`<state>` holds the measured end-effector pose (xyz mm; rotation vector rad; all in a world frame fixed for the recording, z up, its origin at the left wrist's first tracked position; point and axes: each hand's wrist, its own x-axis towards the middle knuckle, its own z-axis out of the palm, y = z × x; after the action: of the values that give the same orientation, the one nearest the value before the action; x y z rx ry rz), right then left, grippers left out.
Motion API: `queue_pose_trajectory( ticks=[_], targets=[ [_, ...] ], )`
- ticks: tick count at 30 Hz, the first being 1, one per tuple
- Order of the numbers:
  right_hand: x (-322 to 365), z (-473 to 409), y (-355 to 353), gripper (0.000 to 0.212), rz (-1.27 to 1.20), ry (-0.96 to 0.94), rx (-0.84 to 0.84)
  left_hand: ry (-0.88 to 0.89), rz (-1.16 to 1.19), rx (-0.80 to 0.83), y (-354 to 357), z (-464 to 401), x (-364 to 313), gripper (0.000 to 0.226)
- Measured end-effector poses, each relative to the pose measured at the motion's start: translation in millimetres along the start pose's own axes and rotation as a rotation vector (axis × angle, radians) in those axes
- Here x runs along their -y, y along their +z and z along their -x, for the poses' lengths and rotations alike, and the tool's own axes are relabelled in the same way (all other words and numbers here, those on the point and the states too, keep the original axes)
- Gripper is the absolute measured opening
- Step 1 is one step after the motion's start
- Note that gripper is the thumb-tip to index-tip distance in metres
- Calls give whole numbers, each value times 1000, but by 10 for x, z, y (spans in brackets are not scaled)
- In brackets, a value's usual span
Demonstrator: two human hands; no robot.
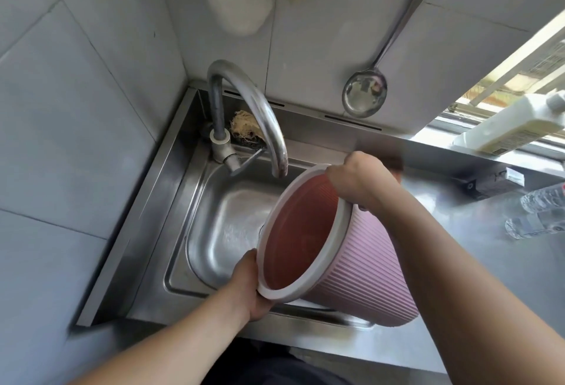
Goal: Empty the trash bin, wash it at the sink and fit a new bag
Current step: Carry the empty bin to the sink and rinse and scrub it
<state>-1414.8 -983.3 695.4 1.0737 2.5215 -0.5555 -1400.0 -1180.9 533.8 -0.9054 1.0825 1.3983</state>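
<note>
A pink ribbed trash bin (367, 262) with a white rim is tipped on its side over the steel sink (226, 231), its mouth facing left toward the basin. No bag is inside it. My left hand (250, 286) grips the lower part of the rim. My right hand (357, 182) grips the upper part of the rim, close to the spout of the curved tap (260, 115). No water runs from the tap.
A loofah scrubber (244, 127) lies behind the tap. A steel ladle (365, 94) hangs on the tiled wall. On the counter to the right lie clear plastic bottles (541, 210) and a dark box (486, 184); a white bottle (516, 124) rests on the window ledge.
</note>
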Motion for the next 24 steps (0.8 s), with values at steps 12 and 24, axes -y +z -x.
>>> queue_pose_trajectory(
  ticks=[12, 24],
  targets=[
    [306, -185, 174, 32, 55, 61, 287, -163, 36, -29, -175, -4, -9, 23],
    [305, -243, 328, 24, -156, 182, 205, -221, -15, -25, -326, -160, 81, 54]
  ],
)
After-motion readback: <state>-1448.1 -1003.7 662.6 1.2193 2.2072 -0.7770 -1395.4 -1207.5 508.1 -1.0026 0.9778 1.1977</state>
